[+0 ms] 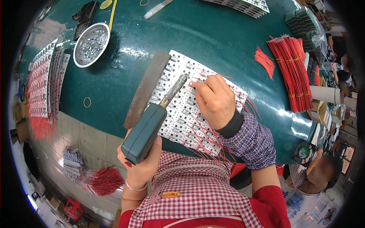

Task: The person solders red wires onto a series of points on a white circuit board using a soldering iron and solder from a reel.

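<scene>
My left hand (143, 169) is wrapped round the handle of a dark green soldering gun (145, 129). Its long greyish barrel reaches over a white circuit board panel (173, 131) covered with rows of small components. The barrel's end lies close to the fingertips of my right hand (216, 102), which are pinched on a thin red wire (194, 83) above the panel. Whether the tip touches the board I cannot tell. Many red wires (203, 133) stick out along the panel's right and near parts. A flat brown-grey bar (147, 89) lies along the panel's left edge.
A white-rimmed bowl (76, 57) of small metal bits sits at the far left. Wired panels (43, 83) stand at the left edge. Bundled red wires (291, 72) and a loose wire bunch (264, 62) lie right. A small fan (304, 152) is near another person (313, 174).
</scene>
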A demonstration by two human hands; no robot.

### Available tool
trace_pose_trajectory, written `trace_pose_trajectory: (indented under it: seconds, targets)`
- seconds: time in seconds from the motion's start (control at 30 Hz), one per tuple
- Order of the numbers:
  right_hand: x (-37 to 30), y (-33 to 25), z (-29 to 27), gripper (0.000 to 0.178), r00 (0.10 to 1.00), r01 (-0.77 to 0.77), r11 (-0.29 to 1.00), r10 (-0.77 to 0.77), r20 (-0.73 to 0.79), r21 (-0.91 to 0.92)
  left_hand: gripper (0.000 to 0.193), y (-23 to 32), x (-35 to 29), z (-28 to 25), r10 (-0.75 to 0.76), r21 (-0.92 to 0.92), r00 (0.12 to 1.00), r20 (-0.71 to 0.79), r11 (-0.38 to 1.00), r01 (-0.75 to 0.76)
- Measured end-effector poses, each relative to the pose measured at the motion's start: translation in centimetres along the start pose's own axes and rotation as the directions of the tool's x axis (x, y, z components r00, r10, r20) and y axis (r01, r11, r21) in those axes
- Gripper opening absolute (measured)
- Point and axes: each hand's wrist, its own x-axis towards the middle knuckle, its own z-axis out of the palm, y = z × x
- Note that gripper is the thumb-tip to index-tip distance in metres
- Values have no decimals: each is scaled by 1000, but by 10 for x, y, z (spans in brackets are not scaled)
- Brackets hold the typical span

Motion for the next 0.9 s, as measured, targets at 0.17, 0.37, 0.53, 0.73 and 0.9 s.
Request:
trace_pose_trajectory:
  seconds: [0.17,0.37,0.53,0.73,0.9]
  targets:
    - [1,-1,-3,24,999,-2,999,3,-34,38,20,-1,-1,-1,31,6,999,6,999,-31]
    - [2,-3,-10,18,995,31,997,-23,-101,76,20,-8,-6,-6,49,63,999,-1,997,-48]
    - [-2,2,-7,18,1000,1,995,-3,22,103,20,-6,-7,-8,5,31,1000,22,999,-6]
    - [-3,2,-6,20,999,-1,997,-1,32,83,18,-7,-5,-7,21,29,999,49,999,-23]
    - [-3,1,-7,22,999,-6,997,3,38,76,15,-5,-4,-6,47,58,996,73,997,-52]
